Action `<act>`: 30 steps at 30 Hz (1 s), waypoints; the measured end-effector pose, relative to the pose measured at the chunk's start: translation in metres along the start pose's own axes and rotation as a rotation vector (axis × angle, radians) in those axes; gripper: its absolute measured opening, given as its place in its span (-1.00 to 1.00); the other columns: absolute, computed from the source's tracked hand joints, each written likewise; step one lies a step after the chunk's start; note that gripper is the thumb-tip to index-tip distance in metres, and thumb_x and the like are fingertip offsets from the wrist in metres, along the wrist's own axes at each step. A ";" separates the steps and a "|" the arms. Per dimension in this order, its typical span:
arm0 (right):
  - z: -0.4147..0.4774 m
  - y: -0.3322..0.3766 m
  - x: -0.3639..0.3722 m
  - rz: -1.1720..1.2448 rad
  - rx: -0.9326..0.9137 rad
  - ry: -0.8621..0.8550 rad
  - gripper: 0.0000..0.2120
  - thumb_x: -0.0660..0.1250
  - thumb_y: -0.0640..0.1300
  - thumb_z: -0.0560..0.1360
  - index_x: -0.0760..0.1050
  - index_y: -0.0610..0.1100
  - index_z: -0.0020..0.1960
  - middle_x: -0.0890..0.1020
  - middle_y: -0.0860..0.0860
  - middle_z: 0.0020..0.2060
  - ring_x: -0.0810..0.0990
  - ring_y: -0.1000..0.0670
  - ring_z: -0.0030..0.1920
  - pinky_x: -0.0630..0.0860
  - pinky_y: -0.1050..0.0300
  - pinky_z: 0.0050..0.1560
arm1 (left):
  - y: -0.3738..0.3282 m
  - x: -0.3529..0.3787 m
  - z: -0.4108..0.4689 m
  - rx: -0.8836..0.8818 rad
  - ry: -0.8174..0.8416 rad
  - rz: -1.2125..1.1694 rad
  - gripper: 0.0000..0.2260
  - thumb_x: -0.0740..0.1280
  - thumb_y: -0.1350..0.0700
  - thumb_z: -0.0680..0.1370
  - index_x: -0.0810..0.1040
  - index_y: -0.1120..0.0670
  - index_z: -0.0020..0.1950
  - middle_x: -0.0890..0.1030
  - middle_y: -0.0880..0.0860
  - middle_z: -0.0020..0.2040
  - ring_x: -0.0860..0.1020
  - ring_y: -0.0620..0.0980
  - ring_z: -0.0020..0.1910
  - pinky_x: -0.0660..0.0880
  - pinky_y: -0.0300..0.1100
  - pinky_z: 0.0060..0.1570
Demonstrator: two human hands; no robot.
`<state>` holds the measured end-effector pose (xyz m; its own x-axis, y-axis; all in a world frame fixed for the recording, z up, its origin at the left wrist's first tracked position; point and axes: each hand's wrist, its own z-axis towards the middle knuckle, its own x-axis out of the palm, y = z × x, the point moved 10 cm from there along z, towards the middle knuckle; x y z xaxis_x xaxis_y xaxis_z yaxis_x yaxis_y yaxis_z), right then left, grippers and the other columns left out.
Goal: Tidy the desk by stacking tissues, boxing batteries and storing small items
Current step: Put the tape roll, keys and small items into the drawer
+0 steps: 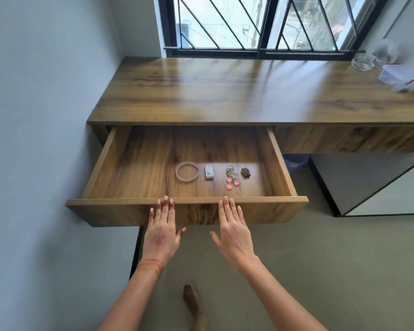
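Both hands' grips, left hand (pixel 161 231) and right hand (pixel 234 231), open flat against drawer front (pixel 273 211), small items (pixel 232 179) just beyond

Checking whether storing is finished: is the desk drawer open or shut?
Open. The drawer is pulled out, its contents exposed, including a keychain. Both hands, left hand and right hand, rest flat against its front.

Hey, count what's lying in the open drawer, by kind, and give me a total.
Clear band: 1
Small white box: 1
Keyring with pink charms: 1
Small brown item: 1
Total: 4
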<state>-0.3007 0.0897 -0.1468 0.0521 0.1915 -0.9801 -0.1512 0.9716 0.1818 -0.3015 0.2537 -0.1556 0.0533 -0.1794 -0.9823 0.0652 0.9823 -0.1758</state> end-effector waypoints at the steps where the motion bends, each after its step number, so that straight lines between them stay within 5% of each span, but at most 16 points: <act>1: 0.000 0.000 0.001 -0.008 -0.003 0.007 -0.08 0.59 0.04 0.10 0.36 -0.32 0.33 0.40 -0.21 0.33 0.38 -0.16 0.34 -0.08 0.06 0.39 | 0.000 0.001 0.000 0.000 0.019 0.008 -0.22 0.38 -0.05 0.45 -0.03 0.22 0.44 0.11 0.20 0.49 0.11 0.16 0.47 0.00 0.00 0.40; 4: 0.004 0.000 0.002 -0.045 -0.023 -0.005 -0.03 0.60 0.07 0.03 0.37 -0.32 0.32 0.41 -0.22 0.33 0.38 -0.16 0.34 -0.07 0.06 0.39 | -0.001 0.002 0.005 0.012 0.052 0.033 -0.19 0.29 -0.09 0.50 -0.24 0.15 0.42 -0.16 0.13 0.49 -0.08 0.12 0.51 -0.20 -0.07 0.41; 8: 0.021 0.000 0.000 -0.087 -0.064 -0.045 -0.01 0.61 0.13 -0.03 0.42 -0.31 0.28 0.46 -0.20 0.29 0.44 -0.14 0.30 0.20 -0.03 0.42 | -0.001 -0.004 0.024 -0.002 0.077 0.072 -0.18 0.26 -0.10 0.52 -0.34 0.16 0.38 -0.19 0.15 0.53 -0.16 0.12 0.51 -0.28 -0.08 0.39; 18: 0.097 -0.008 0.003 -0.086 -0.098 -0.044 -0.01 0.64 0.05 -0.12 0.48 -0.31 0.22 0.52 -0.19 0.23 0.49 -0.12 0.25 0.39 -0.07 0.23 | 0.001 -0.007 0.101 -0.016 0.078 0.140 -0.20 0.23 -0.13 0.53 -0.23 0.18 0.50 -0.18 0.16 0.53 -0.16 0.11 0.52 -0.22 -0.09 0.43; 20: 0.114 -0.011 0.006 -0.093 -0.094 -0.030 -0.02 0.64 0.04 -0.12 0.48 -0.31 0.22 0.52 -0.19 0.23 0.50 -0.12 0.25 0.35 -0.04 0.30 | 0.003 -0.007 0.118 -0.016 0.071 0.137 -0.20 0.22 -0.13 0.54 -0.23 0.17 0.50 -0.18 0.15 0.53 -0.16 0.10 0.51 -0.22 -0.09 0.42; 24: 0.152 -0.017 0.010 -0.083 -0.069 -0.001 -0.03 0.64 -0.02 -0.10 0.45 -0.33 0.24 0.50 -0.21 0.25 0.48 -0.15 0.27 -0.04 0.04 0.39 | 0.006 -0.009 0.156 -0.013 0.040 0.100 -0.21 0.22 -0.11 0.54 -0.25 0.16 0.48 -0.17 0.14 0.53 -0.16 0.10 0.51 -0.24 -0.10 0.40; 30: 0.200 -0.023 0.013 -0.061 -0.041 0.014 -0.07 0.62 -0.07 -0.05 0.43 -0.32 0.26 0.48 -0.21 0.27 0.46 -0.15 0.28 -0.06 0.05 0.38 | 0.012 -0.007 0.202 0.012 0.044 0.112 -0.16 0.32 -0.08 0.49 -0.27 0.16 0.40 -0.18 0.14 0.49 -0.08 0.14 0.51 -0.21 -0.09 0.39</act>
<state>-0.0991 0.0974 -0.1475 0.0483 0.1298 -0.9904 -0.1887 0.9748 0.1186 -0.0994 0.2558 -0.1377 0.0172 -0.0662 -0.9977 0.0730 0.9952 -0.0647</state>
